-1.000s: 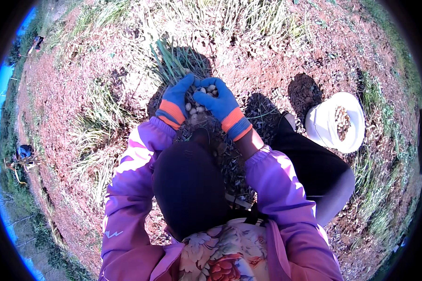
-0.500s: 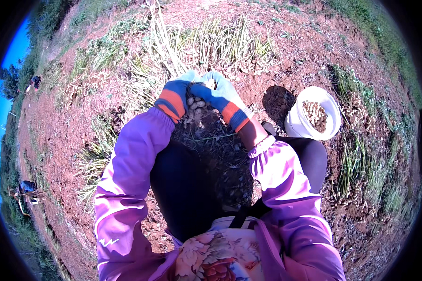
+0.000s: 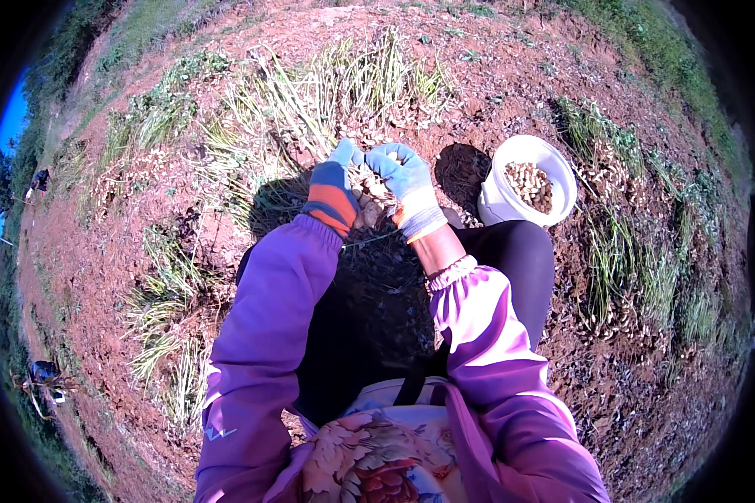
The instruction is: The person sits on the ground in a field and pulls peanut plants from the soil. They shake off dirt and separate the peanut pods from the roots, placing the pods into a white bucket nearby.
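Note:
My left hand (image 3: 334,189), in a blue and orange glove, is closed round a peanut plant. Its pale stems (image 3: 302,117) reach up and left from the fist, and a cluster of peanuts (image 3: 367,210) hangs below, between my hands. Close beside it, my right hand (image 3: 407,189), gloved alike, has its fingers curled at the cluster. A pale peanut shows at those fingers; how many they hold is hidden. On the right stands a white bucket (image 3: 497,203), partly filled with picked peanuts (image 3: 528,186).
Heaps of pulled peanut plants (image 3: 377,80) lie ahead, with more plants (image 3: 164,302) to the left and another row (image 3: 612,277) beyond the bucket. My bent knee (image 3: 520,260) is close to the bucket. At the far left are distant people (image 3: 44,369) on the reddish soil.
The view has shifted, so the bucket and plants appear farther left. My right hand has drawn slightly away from the left, opening a gap where more of the peanut cluster shows.

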`<state>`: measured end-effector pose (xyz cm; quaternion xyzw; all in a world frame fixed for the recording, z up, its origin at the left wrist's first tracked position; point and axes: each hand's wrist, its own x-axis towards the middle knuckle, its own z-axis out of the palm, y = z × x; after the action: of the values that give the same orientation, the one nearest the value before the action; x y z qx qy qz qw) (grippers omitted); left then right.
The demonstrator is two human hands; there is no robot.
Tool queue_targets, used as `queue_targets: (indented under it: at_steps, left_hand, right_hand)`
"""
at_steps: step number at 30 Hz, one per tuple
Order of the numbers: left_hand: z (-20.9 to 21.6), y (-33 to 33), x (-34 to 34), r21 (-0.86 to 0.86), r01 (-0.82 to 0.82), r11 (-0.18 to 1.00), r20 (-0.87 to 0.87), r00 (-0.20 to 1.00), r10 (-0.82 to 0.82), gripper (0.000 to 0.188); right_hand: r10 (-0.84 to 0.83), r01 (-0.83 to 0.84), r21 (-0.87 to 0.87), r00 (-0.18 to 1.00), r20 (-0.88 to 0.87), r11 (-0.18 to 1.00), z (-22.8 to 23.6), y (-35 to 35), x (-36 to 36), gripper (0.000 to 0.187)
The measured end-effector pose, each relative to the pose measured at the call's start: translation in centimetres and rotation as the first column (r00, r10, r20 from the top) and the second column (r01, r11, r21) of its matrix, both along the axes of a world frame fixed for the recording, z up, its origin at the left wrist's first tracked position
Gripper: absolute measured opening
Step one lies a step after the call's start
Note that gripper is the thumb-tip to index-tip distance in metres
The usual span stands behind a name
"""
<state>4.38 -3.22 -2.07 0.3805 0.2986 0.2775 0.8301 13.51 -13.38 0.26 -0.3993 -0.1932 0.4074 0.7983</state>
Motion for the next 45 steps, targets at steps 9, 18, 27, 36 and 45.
queue_targets:
  at_steps: [9,18,27,36,45]
  left_hand:
    - [-3.1,0.9,1.2,-0.059,-0.027,0.998,0.313,0.949,0.045,0.028]
    - [3.8,-3.7,0.9,0.032,-0.188,0.982,-0.454,0.872,0.182,0.035]
    - [0.4,-0.2,0.4,-0.117,0.198,0.973,-0.077,0.975,-0.208,0.026]
    - [-1.6,0.8,3.6,-0.072,0.104,0.992,-0.003,0.994,-0.105,0.033]
    - [-1.7,-0.9,4.5,-0.062,0.198,0.978,0.077,0.978,-0.193,0.035]
  right_hand:
    - [0.063,-0.011,0.146,0.933,-0.355,0.989,-1.8,0.6,-0.4,0.005]
    - [-0.017,0.042,-0.064,0.937,0.348,0.997,-3.3,0.2,0.5,0.012]
    - [0.005,0.218,-0.294,0.795,0.607,0.931,0.5,-1.7,0.7,0.033]
    - [-0.084,0.366,-0.366,0.796,0.599,0.855,0.8,-1.6,1.3,0.028]
    - [-0.169,0.424,-0.422,0.837,0.521,0.801,-1.7,-0.5,2.8,0.027]
